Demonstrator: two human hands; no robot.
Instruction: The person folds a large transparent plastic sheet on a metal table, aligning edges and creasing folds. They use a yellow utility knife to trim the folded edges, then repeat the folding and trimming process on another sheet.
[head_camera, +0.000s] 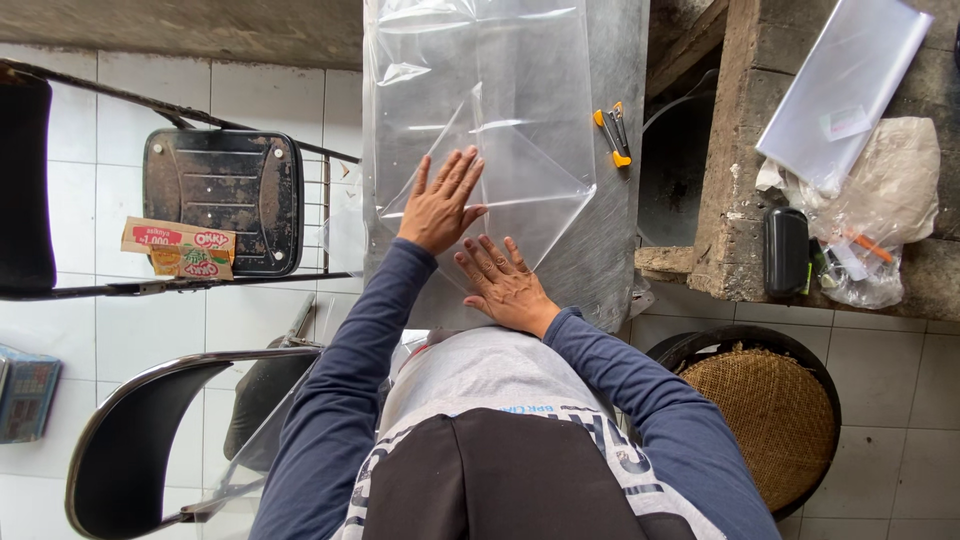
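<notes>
Both hands lie flat and open, palms down, gripping nothing: the left hand (441, 205) spreads its fingers on the folded clear plastic sheet (500, 120), and the right hand (505, 285) presses the sheet's near edge just beside and below the left. The sheet spreads away from the fingertips over a grey metal tabletop (610, 230), and a yellow-handled utility knife (612, 137) lies beyond the hands to the right, apart from them.

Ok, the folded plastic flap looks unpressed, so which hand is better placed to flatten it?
Probably the left hand: it lies spread on the folded flap, while the right hand rests lower, nearer the body, at the sheet's edge.
</notes>
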